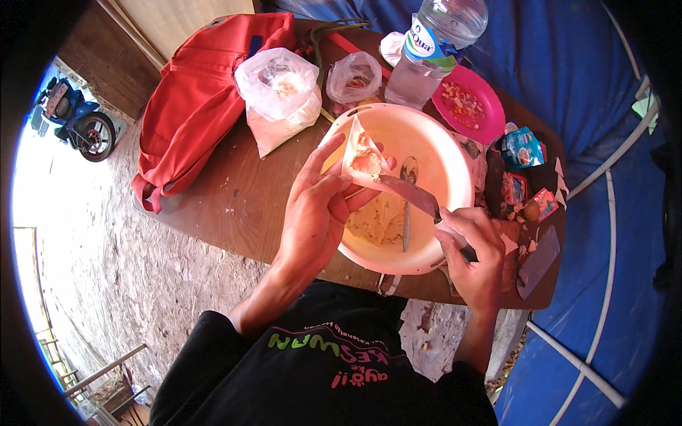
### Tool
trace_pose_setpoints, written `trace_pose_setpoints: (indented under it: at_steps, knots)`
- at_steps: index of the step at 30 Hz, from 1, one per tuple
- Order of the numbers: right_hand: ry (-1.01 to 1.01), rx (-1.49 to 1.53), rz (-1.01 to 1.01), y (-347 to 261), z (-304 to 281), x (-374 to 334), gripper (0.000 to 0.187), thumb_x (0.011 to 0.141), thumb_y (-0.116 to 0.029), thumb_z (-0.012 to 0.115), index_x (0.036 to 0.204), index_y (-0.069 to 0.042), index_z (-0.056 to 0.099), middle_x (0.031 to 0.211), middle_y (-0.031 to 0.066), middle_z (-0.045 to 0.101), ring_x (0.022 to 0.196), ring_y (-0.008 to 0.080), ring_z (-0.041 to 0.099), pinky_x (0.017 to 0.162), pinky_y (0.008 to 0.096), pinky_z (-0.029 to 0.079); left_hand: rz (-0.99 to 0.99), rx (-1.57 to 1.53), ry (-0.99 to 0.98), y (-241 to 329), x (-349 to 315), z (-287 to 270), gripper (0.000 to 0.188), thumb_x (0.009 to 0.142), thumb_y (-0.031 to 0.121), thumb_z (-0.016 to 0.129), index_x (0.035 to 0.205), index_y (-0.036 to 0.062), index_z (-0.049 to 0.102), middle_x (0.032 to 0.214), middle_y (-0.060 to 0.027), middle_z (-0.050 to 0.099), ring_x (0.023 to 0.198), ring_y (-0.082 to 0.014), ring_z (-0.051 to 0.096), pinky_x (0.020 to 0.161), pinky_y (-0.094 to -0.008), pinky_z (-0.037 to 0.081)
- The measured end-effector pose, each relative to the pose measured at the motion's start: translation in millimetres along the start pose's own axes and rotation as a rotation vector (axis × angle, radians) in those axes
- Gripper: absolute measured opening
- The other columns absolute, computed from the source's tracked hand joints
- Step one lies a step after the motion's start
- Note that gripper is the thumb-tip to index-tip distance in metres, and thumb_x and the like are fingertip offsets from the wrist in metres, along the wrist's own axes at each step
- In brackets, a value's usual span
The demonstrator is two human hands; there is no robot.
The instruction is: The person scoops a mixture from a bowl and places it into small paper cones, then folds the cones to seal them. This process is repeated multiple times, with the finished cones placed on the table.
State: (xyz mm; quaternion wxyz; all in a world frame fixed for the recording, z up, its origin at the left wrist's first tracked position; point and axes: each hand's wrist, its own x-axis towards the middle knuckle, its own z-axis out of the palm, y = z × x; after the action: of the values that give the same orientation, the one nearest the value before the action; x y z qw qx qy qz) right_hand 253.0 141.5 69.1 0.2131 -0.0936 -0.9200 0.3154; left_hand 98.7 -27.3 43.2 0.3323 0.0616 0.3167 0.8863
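My left hand [316, 206] holds up a pale triangular piece [364, 157] between thumb and fingers, over the basin. A lumpy cream-coloured paste shows on its face; I cannot make out what the piece is made of. My right hand [474, 248] grips a knife [413, 194] by its handle. The blade points left, its tip touching or very near the lower right corner of the piece. Below both hands stands a white plastic basin [463, 181], with yellowish paste [376, 221] in the bottom and a metal spoon [406, 220] leaning inside.
Behind the basin are a plastic bag of white powder [284, 117], a smaller plastic bag [354, 78], a large water bottle [433, 57] and a pink plate [490, 117] of chopped bits. A red bag [206, 99] lies left. Packets [524, 148] and a second blade [538, 263] lie right.
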Motion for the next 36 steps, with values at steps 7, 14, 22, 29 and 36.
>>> trace_pose_setpoints:
  at_steps: [7,14,22,29,36]
  knots:
    - [0.011,-0.058,-0.023,-2,-10,-9,0.031,0.081,0.004,0.074,0.111,-0.003,0.071,0.094,0.0115,0.066,0.083,0.0245,0.069,0.071,0.0336,0.054,-0.025,0.007,-0.008,1,0,4,0.058,0.098,-0.001,0.041,0.152,-0.0064,0.019,0.14,-0.0265,0.05,0.123,-0.0331,0.06,0.107,-0.0423,0.049]
    - [0.031,0.045,0.036,10,-18,-26,0.032,0.083,0.004,0.073,0.114,-0.001,0.07,0.096,0.011,0.068,0.08,0.0181,0.068,0.068,0.0289,0.054,-0.054,0.012,-0.026,-2,1,3,0.058,0.096,-0.003,0.041,0.15,-0.0086,0.02,0.14,-0.0274,0.05,0.126,-0.0378,0.057,0.108,-0.0439,0.048]
    - [-0.093,0.831,0.576,20,-32,-49,0.035,0.092,-0.002,0.068,0.126,0.005,0.063,0.099,0.0106,0.071,0.072,0.0121,0.064,0.063,0.0239,0.052,-0.03,0.042,-0.066,-9,3,6,0.059,0.096,-0.003,0.039,0.151,-0.0075,0.019,0.142,-0.0274,0.048,0.126,-0.0369,0.057,0.107,-0.0436,0.05]
    - [0.151,0.211,0.141,12,8,-42,0.03,0.084,0.001,0.074,0.113,0.001,0.069,0.1,0.0122,0.067,0.09,0.0206,0.067,0.079,0.0315,0.055,-0.079,0.051,0.004,-16,0,9,0.059,0.095,-0.002,0.038,0.15,-0.0101,0.019,0.146,-0.029,0.044,0.129,-0.0419,0.053,0.105,-0.0408,0.053]
    - [0.176,0.153,0.132,6,16,-39,0.03,0.082,0.004,0.075,0.111,0.001,0.07,0.094,0.012,0.065,0.087,0.0224,0.067,0.073,0.0309,0.055,-0.15,-0.046,-0.009,-11,-2,11,0.059,0.096,-0.003,0.037,0.15,-0.0087,0.016,0.141,-0.0289,0.048,0.124,-0.0349,0.058,0.103,-0.0416,0.054]
